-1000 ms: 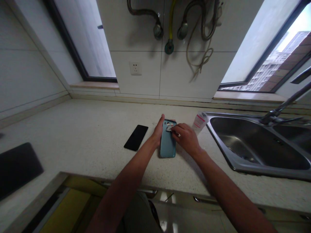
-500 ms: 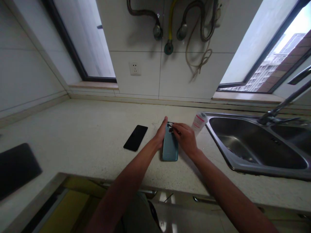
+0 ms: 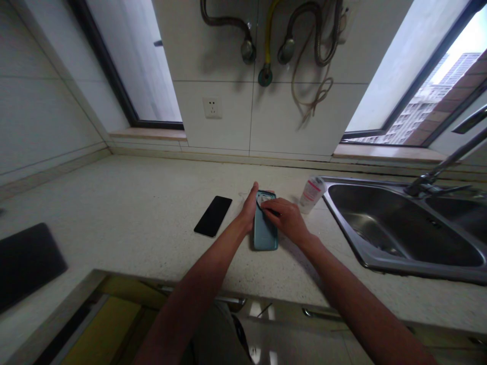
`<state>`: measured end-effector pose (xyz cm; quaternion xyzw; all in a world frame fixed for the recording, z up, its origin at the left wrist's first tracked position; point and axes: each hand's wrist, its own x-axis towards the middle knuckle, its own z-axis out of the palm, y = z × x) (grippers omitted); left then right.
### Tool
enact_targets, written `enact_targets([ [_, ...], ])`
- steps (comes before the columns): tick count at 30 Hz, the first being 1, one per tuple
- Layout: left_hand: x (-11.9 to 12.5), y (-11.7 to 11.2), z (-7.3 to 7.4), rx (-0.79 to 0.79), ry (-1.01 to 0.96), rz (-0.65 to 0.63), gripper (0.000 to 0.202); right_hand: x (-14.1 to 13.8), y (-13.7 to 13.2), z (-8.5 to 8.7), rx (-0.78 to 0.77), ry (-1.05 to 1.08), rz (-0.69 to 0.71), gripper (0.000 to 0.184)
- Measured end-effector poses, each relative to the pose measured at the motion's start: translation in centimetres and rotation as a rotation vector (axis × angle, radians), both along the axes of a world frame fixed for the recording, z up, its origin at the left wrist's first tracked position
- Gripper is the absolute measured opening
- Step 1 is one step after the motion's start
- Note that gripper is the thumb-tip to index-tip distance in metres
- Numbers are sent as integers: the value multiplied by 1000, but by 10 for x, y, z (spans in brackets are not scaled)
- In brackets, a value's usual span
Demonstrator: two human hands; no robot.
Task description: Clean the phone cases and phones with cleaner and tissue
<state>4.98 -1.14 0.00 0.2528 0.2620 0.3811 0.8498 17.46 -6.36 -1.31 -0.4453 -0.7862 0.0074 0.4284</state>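
Note:
A teal phone (image 3: 265, 234), or its back cover, lies lengthwise on the counter in front of me. My left hand (image 3: 249, 208) grips its left edge, the thumb pointing up beside the top. Across its upper part, where small light and dark details show, my right hand (image 3: 287, 217) pinches a thin, dark, stick-like thing (image 3: 272, 211); its exact kind is too small to tell. A black phone-shaped slab (image 3: 213, 216) rests to the left of my left hand, apart from it. Right of my right hand stands a clear plastic cup (image 3: 312, 193) with pink print.
A steel sink (image 3: 355, 263) with a tap (image 3: 422, 185) is set into the counter (image 3: 133, 218) on the right. At the far left lies a dark flat object (image 3: 30, 263). Hoses and a wall socket (image 3: 212, 108) are on the tiled wall, and a yellow-lined drawer (image 3: 110, 324) is below.
My right hand has shifted slightly left over the phone's top part, and the thin dark thing now lies flatter across it. The top end shows more. My left hand has barely moved.

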Motion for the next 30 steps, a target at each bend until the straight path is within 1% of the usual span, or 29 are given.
enact_targets([
  [4, -2, 3, -3, -13, 14, 10, 58, -1, -2, 4, -67, -64, 43, 21],
  [8, -2, 2, -4, -6, 0, -14, 58, 2, -3, 9, -80, -101, 43, 19],
  [14, -3, 5, -2, 9, -42, -26, 61, 6, -8, 16, -103, -220, -2, 15],
  [18, -6, 8, 2, 18, -63, -3, 60, 5, -10, 18, -110, -300, -74, 13],
  [22, -7, 7, 4, 30, -57, -26, 60, 4, -10, 14, -84, -290, -155, 13],
  [26, -6, 4, 3, 34, -40, -72, 57, 2, -10, 13, -16, -267, -238, 17],
  [30, -7, 4, 2, 20, -41, -94, 54, 0, -9, 12, 41, -294, -259, 20],
])
